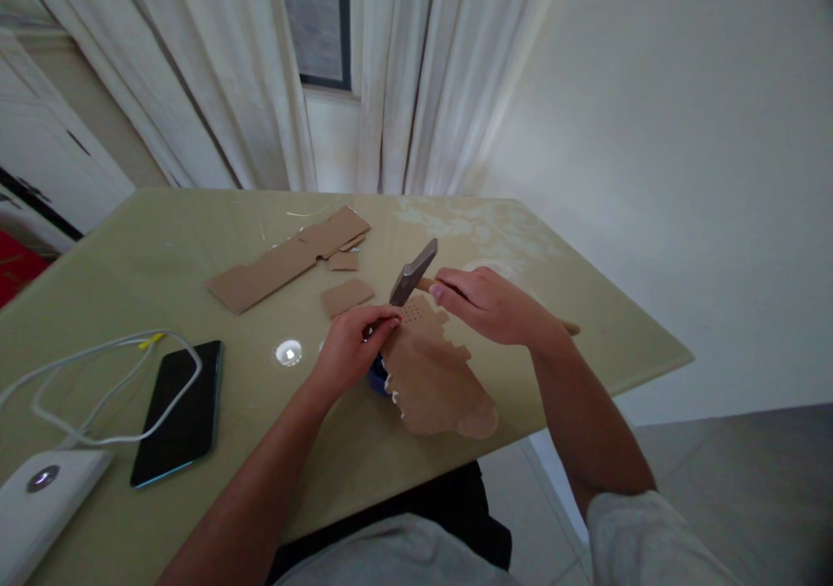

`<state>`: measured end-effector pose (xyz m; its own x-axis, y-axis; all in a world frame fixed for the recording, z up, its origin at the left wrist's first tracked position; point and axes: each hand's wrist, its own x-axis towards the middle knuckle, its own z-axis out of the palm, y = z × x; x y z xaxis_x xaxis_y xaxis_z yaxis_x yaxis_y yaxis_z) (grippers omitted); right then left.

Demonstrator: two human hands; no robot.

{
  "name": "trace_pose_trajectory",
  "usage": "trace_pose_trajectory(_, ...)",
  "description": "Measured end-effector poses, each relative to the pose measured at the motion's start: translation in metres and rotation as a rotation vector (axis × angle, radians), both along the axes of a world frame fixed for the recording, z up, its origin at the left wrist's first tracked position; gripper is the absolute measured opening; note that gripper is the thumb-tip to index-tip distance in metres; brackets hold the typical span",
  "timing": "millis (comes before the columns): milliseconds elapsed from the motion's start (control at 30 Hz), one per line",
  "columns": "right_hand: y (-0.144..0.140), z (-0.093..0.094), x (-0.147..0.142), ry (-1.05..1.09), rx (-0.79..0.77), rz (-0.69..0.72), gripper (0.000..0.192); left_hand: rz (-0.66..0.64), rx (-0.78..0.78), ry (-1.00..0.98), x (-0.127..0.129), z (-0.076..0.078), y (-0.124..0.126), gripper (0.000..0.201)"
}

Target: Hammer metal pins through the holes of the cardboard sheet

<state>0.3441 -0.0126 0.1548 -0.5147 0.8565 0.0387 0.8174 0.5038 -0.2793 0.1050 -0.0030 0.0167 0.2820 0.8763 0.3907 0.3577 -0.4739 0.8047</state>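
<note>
My right hand is wrapped round the wooden handle of a hammer, close behind its grey metal head. The handle's end sticks out past my wrist. The head is over the upper edge of a cut cardboard piece, just above my left fingertips. My left hand is closed in a pinch at that edge; what it pinches is too small to make out. Rows of small holes mark the cardboard beside those fingertips. A blue object shows partly under the cardboard's left side.
Farther back on the glossy table lie a long cardboard strip and a small cardboard rectangle. A dark phone, a white cable and a white power strip-like box are at left. Curtains and a wall stand behind.
</note>
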Motion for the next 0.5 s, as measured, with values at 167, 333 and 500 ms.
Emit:
trace_pose_trajectory(167,0.0016,-0.0033,-0.0030,-0.115,-0.020,0.040,0.043,-0.002,0.008,0.042,-0.0008,-0.0002,0.0007,0.023)
trace_pose_trajectory(333,-0.0004,0.0003,-0.0031,-0.075,0.050,0.010,0.043,-0.007,0.003,0.010,-0.0011,-0.0010,0.0004,0.022)
trace_pose_trajectory(500,-0.0015,-0.0040,-0.0045,-0.144,0.019,0.019,0.043,0.009,0.009,0.024,-0.0006,-0.0024,0.0006,0.020)
